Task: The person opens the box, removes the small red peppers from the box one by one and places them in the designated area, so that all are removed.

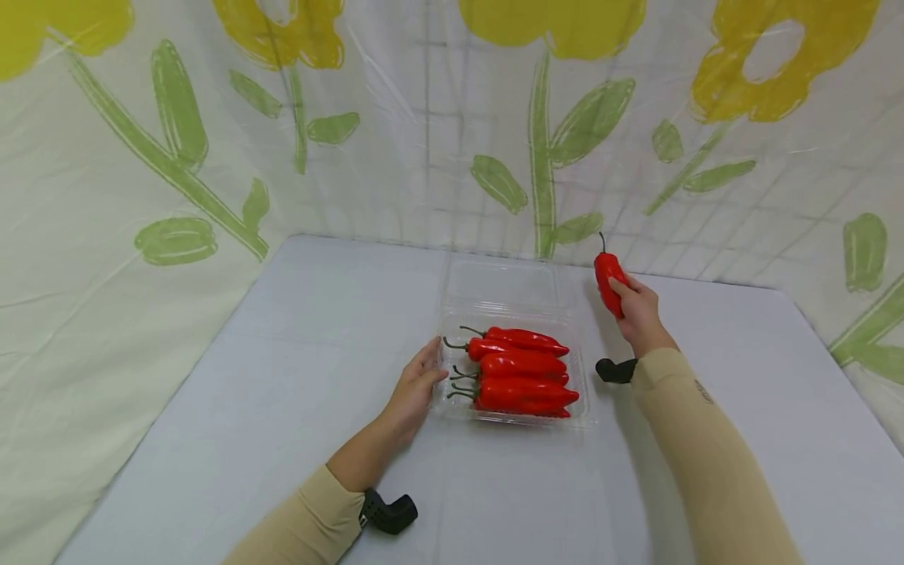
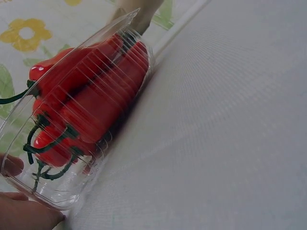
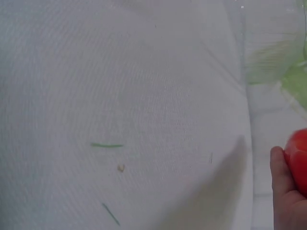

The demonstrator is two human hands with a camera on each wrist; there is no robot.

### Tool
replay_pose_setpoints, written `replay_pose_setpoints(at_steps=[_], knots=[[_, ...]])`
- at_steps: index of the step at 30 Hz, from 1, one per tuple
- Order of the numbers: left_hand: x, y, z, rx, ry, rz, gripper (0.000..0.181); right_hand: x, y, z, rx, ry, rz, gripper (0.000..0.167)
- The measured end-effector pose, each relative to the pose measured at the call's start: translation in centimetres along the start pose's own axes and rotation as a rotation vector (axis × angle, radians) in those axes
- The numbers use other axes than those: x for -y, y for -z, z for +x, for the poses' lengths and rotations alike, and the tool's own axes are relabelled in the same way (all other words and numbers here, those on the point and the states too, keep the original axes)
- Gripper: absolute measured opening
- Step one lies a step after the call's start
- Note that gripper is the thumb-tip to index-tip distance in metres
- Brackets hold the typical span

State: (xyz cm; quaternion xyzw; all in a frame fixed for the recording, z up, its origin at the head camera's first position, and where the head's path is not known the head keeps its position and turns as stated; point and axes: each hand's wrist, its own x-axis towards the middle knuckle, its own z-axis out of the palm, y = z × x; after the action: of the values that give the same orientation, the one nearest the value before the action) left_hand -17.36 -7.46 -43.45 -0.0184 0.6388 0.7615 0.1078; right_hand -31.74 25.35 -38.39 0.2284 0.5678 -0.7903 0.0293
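A clear plastic clamshell container [image 1: 582, 384] lies on the table with its lid [image 1: 503, 282] folded back. Several long red peppers [image 1: 523, 395] fill it, green stems pointing left. My left hand [image 1: 417, 388] holds the container's left edge; in the left wrist view its fingers [image 2: 29, 213] are at the plastic corner, near the stems. To the container's right, my right hand [image 1: 639, 314] grips one red pepper [image 1: 609, 278] above the table, stem end up. Only part of this pepper [image 3: 298, 160] and hand [image 3: 288, 201] shows in the right wrist view.
A white cloth covers the table [image 1: 282, 337]. Behind it hangs a pale curtain [image 1: 395, 157] with painted yellow flowers and green leaves. Small green bits [image 3: 106, 145] lie on the cloth in the right wrist view.
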Motion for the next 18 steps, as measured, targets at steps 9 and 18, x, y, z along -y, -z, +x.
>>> replay_pose_setpoints(at_steps=[9, 18], knots=[[0.0, 0.0, 0.1, -0.008, 0.016, 0.015, 0.060, -0.4, -0.3, 0.8, -0.107, -0.066, -0.078, 0.056], [0.1, 0.0, 0.2, -0.005, 0.041, 0.023, 0.059, -1.2, -0.4, 1.5, -0.150, -0.080, -0.250, 0.056]])
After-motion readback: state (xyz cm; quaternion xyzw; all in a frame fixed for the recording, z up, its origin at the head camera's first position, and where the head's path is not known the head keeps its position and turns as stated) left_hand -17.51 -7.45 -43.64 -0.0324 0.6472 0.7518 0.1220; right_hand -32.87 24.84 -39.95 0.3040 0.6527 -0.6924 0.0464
